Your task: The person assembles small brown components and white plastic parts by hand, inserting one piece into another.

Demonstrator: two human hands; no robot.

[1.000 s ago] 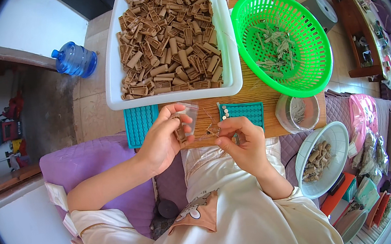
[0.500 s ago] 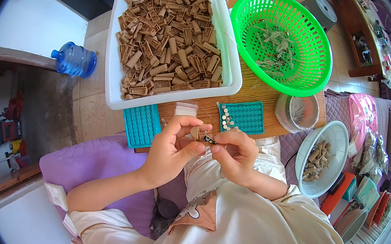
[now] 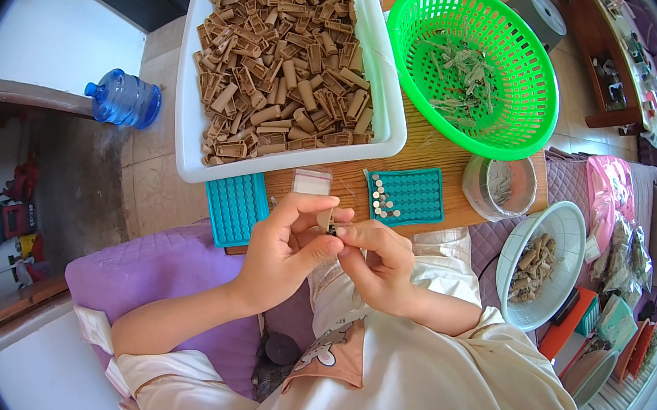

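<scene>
Above the near table edge, my left hand point(image 3: 276, 253) is closed round a small brown plastic casing point(image 3: 325, 219), like those heaped in the white bin. My right hand point(image 3: 382, 268) meets it there, its thumb and fingertips pinching a small dark electronic part point(image 3: 332, 230) against the casing. Fingers cover most of both pieces. Just beyond my right hand, a teal ridged tray point(image 3: 418, 193) holds several round, silvery button cells point(image 3: 381, 199) along its left side. Another teal tray point(image 3: 238, 207) lies beyond my left hand, and a small clear bag point(image 3: 312, 181) is between the trays.
The white bin point(image 3: 283, 164) full of brown casings takes up the far table. A green basket point(image 3: 542, 120) with wiry pieces stands to its right, above a clear round tub point(image 3: 473, 187). At right, a pale basket point(image 3: 575, 246) holds more brown pieces. Purple seating point(image 3: 142, 275) is at left.
My right hand has moved slightly left and up, bringing the dark part from beside the casing to against it. My left hand stays nearly in place.
</scene>
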